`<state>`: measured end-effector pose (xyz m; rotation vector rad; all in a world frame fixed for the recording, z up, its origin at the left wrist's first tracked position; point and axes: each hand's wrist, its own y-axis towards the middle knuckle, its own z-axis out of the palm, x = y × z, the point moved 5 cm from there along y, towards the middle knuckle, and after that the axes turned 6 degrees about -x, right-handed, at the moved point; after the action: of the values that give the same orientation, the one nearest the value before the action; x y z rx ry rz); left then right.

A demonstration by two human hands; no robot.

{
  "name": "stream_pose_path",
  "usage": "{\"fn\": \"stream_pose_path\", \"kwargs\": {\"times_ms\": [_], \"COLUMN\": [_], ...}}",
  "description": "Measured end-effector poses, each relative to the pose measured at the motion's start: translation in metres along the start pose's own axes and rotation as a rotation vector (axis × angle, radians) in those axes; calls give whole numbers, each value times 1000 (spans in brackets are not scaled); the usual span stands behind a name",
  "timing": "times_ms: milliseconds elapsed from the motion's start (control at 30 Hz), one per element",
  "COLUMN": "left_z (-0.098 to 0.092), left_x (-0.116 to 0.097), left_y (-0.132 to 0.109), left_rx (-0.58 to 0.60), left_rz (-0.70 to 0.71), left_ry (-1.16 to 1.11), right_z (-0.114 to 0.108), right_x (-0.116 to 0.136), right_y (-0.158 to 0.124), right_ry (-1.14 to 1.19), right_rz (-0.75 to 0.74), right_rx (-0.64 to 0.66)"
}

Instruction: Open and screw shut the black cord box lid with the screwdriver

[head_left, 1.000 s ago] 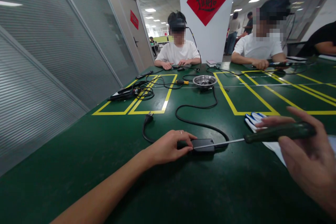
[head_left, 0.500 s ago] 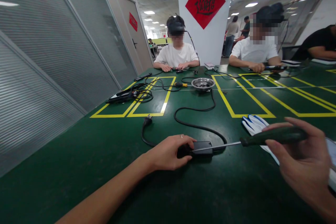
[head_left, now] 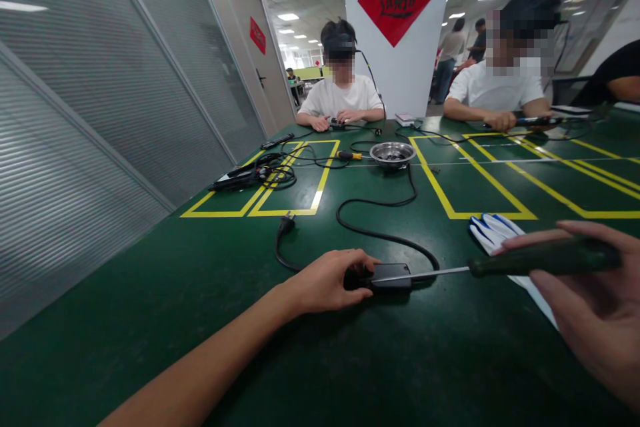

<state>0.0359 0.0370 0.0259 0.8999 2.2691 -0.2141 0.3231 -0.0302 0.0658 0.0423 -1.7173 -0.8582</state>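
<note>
On the green table lies a black power adapter (head_left: 393, 273) with a cord at each end. My left hand (head_left: 333, 282) grips its left end between thumb and fingers, hiding part of it. My right hand (head_left: 595, 300) is closed round the dark green handle of a screwdriver (head_left: 543, 259). Nearly level, the thin metal shaft points left across the adapter, its tip beside my left fingertips. Whether the tip touches the case I cannot tell. A two-pin plug (head_left: 286, 223) rests behind my left wrist, and the other cord curves away behind the adapter.
Behind the right hand lies a white and blue glove (head_left: 493, 232). Farther off are a metal bowl (head_left: 393, 155) holding small dark pieces, a yellow-handled screwdriver (head_left: 349, 155) and a heap of black cables (head_left: 257, 173). Two people (head_left: 343, 97) in white sit across the table (head_left: 150, 320).
The view has shifted slightly, so most things appear a little farther right and higher. My right hand and the screwdriver sit somewhat farther right; the left hand keeps its grip on the adapter.
</note>
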Motion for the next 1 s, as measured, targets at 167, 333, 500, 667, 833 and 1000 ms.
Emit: {"fn": "stream_pose_path", "kwargs": {"times_ms": [167,333,500,667,833,1000], "left_z": [3,6,8,15,23,23], "left_x": [5,6,5,-2,-9,-13], "left_y": [-1,-2,-2,0,4,4], "left_rx": [-28,-47,-43,-98,-116,-88], "left_rz": [-23,5,4,41,104,130], "left_ry": [-1,-20,47,175,239,319], "right_z": [-4,1,17,41,32,33], "right_x": [-26,-58,-72,-55,-55,-48], "right_y": [13,17,4,-20,-15,-5], "right_ry": [81,457,455,529,441,-219], "right_rz": [324,705,1024,1130,957,433], "right_rx": [-171,-290,-81,264,166,486]}}
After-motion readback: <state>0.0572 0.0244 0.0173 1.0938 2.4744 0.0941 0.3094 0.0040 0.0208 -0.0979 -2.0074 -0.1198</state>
